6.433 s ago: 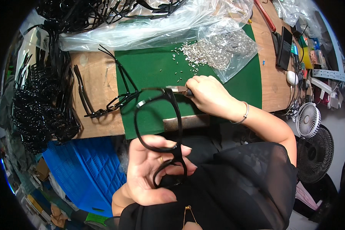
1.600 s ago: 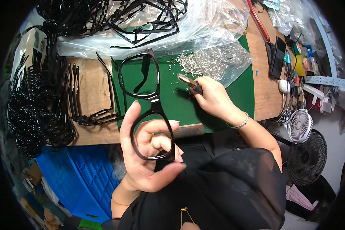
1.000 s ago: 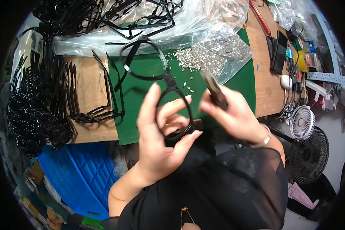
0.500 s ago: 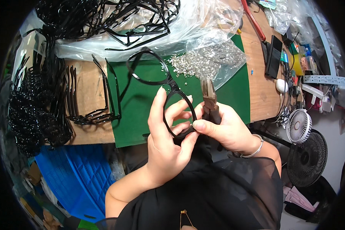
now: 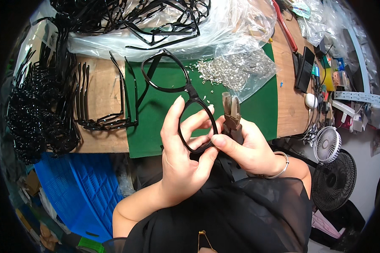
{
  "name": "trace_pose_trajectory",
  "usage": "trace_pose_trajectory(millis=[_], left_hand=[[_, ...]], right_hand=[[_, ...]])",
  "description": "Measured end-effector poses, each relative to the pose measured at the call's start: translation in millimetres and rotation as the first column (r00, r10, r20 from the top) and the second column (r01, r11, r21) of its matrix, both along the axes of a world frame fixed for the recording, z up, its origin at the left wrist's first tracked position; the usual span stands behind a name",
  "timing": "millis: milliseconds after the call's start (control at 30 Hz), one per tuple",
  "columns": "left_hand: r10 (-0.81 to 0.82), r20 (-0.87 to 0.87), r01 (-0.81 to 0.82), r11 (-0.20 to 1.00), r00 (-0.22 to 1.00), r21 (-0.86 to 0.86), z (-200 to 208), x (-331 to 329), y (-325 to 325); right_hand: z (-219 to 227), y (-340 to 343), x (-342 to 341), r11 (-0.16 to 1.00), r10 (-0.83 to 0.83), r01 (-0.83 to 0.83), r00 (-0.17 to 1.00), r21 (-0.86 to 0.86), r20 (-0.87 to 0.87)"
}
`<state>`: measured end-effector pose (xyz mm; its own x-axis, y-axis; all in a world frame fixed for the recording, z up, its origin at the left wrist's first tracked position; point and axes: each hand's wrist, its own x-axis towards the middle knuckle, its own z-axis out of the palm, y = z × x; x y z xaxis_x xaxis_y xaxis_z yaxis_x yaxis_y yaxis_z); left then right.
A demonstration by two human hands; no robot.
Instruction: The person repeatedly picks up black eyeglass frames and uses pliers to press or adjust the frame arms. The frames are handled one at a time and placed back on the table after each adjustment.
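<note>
Left hand (image 5: 179,164) grasping black glasses frame (image 5: 192,92) by near rim, held above green mat (image 5: 150,137). Right hand (image 5: 251,146) gripping pliers (image 5: 232,120), thumb at rim's end. Step, seemingly: working frame's end two-handed. Next move likely calls for steady rim, plier tips clear.

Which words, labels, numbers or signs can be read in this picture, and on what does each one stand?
No text is readable.
Packet at top right: too small and blurred.
Black phone-like device: any marks too faint to tell.
Held glasses frame and pliers: no lettering I can make out.
</note>
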<state>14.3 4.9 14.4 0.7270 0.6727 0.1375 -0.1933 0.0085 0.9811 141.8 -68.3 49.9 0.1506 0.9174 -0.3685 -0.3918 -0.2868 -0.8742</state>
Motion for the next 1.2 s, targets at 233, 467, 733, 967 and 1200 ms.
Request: trace_pose_trajectory(millis=[233,467,733,967,1200], left_hand=[[-0.090,0.064,0.102,0.969,0.994,-0.225,5,-7,9],[-0.204,0.025,0.204,0.949,0.979,-0.239,10,-23,19],[-0.145,-0.048,0.119,0.928,0.988,-0.354,14,-14,15],[-0.160,-0.143,0.094,0.918,0.977,-0.384,17,-8,16],[-0.179,-0.125,0.119,0.915,0.976,-0.385,16,1,27]], right_hand=[[0,4,7,0.987,0.094,-0.106,0.991,-0.121,-0.098],[16,-7,27,0.811,0.584,-0.493,0.687,-0.313,0.431],[19,1,24,0.740,0.660,-0.543,0.474,-0.397,0.582],[5,-1,29,0.747,0.651,-0.528,0.459,-0.404,0.604],[-56,-14,35,0.903,0.345,-0.304,0.087,-0.305,0.935]])
